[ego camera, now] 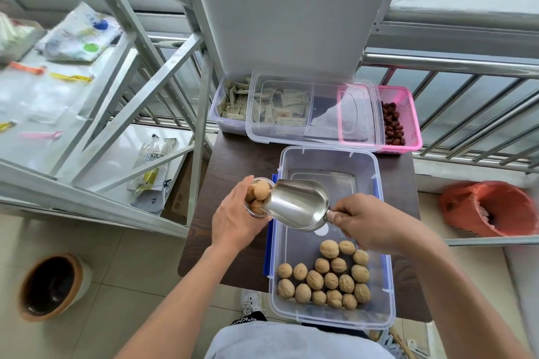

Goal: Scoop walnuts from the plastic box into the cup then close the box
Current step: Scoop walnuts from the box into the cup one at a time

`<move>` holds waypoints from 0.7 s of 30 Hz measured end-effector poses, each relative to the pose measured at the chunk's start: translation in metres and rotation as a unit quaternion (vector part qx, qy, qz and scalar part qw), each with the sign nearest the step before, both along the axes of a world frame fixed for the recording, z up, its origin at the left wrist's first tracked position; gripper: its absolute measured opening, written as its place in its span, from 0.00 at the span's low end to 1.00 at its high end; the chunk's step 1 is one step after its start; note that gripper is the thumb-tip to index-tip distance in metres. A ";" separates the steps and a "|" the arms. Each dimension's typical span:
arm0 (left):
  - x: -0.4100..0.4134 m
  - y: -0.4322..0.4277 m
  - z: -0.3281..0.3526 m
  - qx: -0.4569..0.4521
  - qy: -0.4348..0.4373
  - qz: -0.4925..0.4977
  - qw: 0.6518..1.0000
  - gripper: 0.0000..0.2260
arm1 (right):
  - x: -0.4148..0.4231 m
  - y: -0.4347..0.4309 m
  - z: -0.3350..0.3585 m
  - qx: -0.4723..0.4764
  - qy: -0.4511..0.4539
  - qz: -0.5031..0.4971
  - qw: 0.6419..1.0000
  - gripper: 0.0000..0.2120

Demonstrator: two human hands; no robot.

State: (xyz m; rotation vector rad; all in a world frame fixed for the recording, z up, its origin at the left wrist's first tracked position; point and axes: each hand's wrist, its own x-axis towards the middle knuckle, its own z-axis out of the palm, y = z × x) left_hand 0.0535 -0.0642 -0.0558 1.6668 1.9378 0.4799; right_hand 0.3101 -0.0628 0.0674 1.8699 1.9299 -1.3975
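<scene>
A clear plastic box [382,285] with blue latches stands open on the dark table, several walnuts [326,280] lying in its near half. My left hand [236,218] grips a small clear cup [253,210] tilted toward the box, with walnuts [261,190] showing at its mouth. My right hand [364,221] holds the handle of a steel scoop [297,204], whose lip touches the cup's rim; the scoop's bowl looks empty. The box's clear lid [291,128] lies behind it, resting on other containers.
Behind the box sit a clear tub of paper sachets [233,102] and a pink basket of red dates [405,122]. A metal shelf frame [163,87] stands left, a railing [466,67] right, a brown pot [49,285] and an orange bag [490,207] on the floor.
</scene>
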 end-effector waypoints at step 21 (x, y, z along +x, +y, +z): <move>-0.008 -0.005 -0.006 0.015 -0.071 0.027 0.997 0.42 | 0.031 0.003 -0.065 -0.044 0.042 -0.244 0.968 0.19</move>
